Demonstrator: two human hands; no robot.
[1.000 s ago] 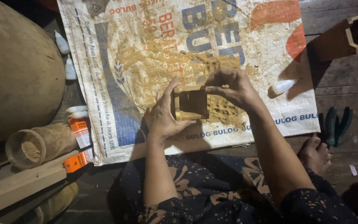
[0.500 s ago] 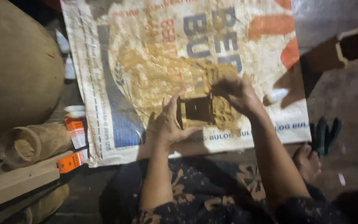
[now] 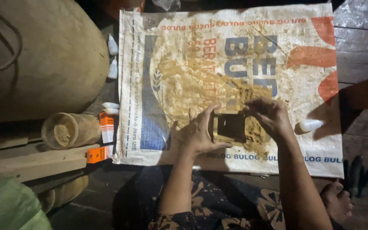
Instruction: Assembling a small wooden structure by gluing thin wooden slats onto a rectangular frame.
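Evidently mid-rubbing, the left hand point(image 3: 196, 134) and right hand point(image 3: 265, 114) both clasp a small wooden block point(image 3: 230, 127) over the dusty sack point(image 3: 158, 64), so steady pressure seems needed.

The left hand point(image 3: 196, 134) and right hand point(image 3: 269, 116) now sit lower over the sack point(image 3: 184, 64), nearer its near edge, with the block point(image 3: 230, 127) between them. The left thumb now reaches along the block's top edge.
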